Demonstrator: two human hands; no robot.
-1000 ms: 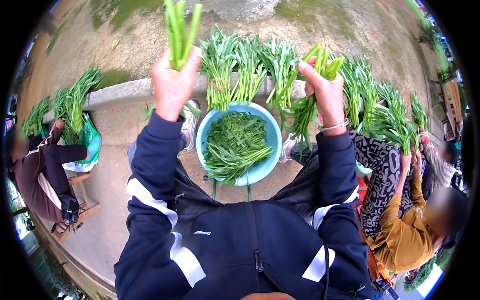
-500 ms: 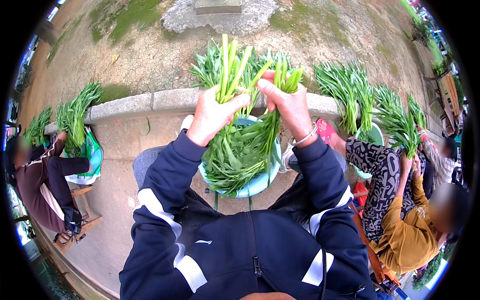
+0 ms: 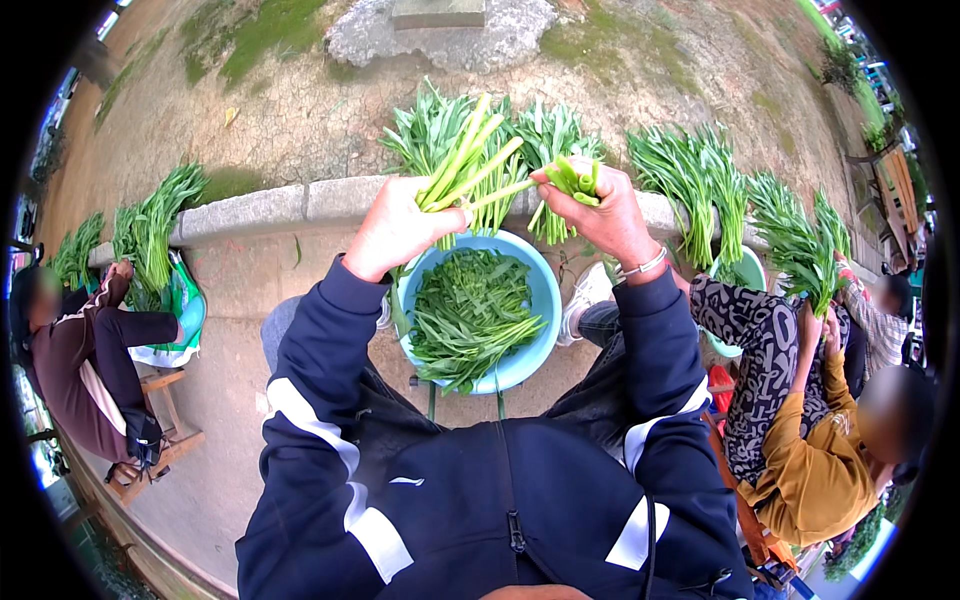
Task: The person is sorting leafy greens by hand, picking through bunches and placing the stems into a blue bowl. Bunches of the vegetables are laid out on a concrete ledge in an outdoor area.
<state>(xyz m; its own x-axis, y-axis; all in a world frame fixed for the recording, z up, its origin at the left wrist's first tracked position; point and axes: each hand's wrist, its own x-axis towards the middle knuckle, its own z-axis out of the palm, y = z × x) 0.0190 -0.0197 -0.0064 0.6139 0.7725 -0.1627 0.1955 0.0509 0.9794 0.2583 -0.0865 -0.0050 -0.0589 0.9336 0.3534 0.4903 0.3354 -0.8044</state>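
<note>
My left hand is closed round a bunch of pale green leafy vegetable stalks, their cut ends pointing up and to the right. Opposite it, my right hand grips a smaller bunch of stalks. One thin stalk stretches between the two hands. Below them, between my knees, stands a light blue basin with long green leaves and stems lying in it. The leafy ends of the held bunches are mostly hidden behind my hands.
Leafy bundles lie over the stone curb ahead, with more greens farther right. A person in a mustard top sits at right holding greens. At left, another person sits beside a green-and-white bag.
My hands have moved apart, the right one outward and down, pulling its bunch away from the left. The basin's contents now show fully. The left bunch has tilted to the right.
</note>
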